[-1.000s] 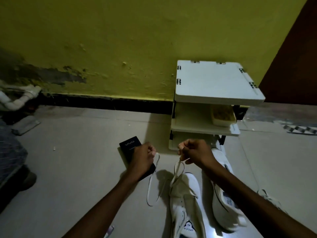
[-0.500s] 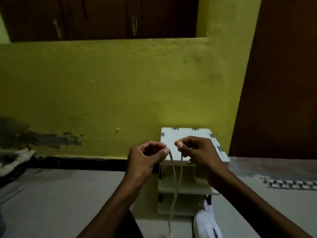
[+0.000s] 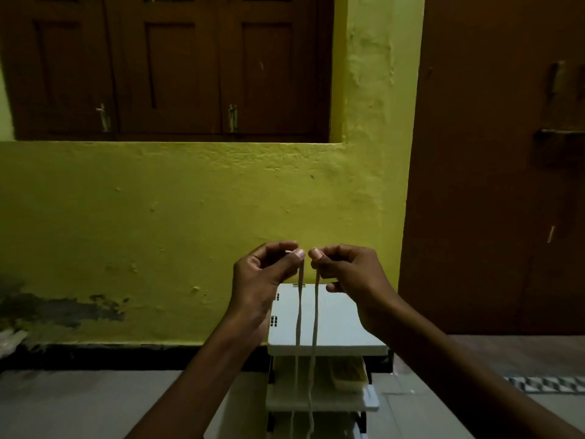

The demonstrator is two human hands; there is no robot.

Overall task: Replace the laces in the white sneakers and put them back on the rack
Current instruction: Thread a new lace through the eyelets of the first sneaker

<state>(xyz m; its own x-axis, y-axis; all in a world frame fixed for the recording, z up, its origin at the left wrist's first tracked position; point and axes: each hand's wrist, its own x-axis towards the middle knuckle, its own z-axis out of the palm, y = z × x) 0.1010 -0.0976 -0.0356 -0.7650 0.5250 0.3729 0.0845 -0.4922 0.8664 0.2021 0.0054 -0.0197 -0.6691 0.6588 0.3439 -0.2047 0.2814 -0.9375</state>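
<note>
A white shoelace (image 3: 299, 315) hangs in two strands from my raised hands, down past the bottom edge of the view. My left hand (image 3: 264, 282) pinches the left strand's tip between thumb and forefinger. My right hand (image 3: 346, 280) pinches the right strand's tip the same way. The two tips are held side by side, almost touching. Behind the strands stands the white shoe rack (image 3: 345, 327) against the yellow wall. The sneakers are out of view below.
A shallow tray with something brown (image 3: 348, 373) lies on the rack's middle shelf. A brown door (image 3: 493, 185) fills the right side, and dark wooden shutters (image 3: 164, 64) sit above the wall ledge. Grey floor tiles (image 3: 79, 407) spread to the left.
Both hands have lifted the lace ends up from the sneaker and brought the tips together. The view has tilted upward, so the sneakers and the black box have dropped out of sight.
</note>
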